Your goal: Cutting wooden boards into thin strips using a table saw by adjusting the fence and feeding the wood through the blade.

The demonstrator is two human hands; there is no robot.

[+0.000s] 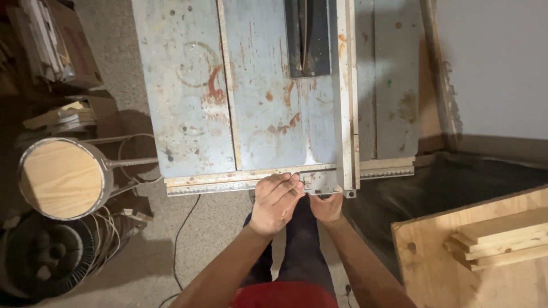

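Resting at the near edge of the saw table [188, 85], both hands meet at the foot of the long metal fence [345, 85], which runs from the far edge straight back to the near one. The fence stands just right of the dark blade slot [307, 37] and ends in a small clamp block at the front rail [228, 181]. That rail is a pale ruled strip along the whole near edge.

The left hand [274, 202] lies palm down, fingers loosely curled and together, their tips touching the rail just left of the fence foot; it grips nothing that can be seen. The right hand [326, 206] is tucked under the rail at the fence foot, fingers hidden below the edge, so how far it is closed cannot be told.

Most of the grey-blue steel top is bare, flat, scratched and spotted with rust, with a faint ring mark toward the left side. Off the left edge a round wooden disc in a metal frame [60, 178] sits on the floor beside a coil of wire [48, 251], and a thin black cord [180, 239] trails across the concrete. Off the right corner lies a plywood sheet [422, 268] carrying short stacked boards [496, 239].
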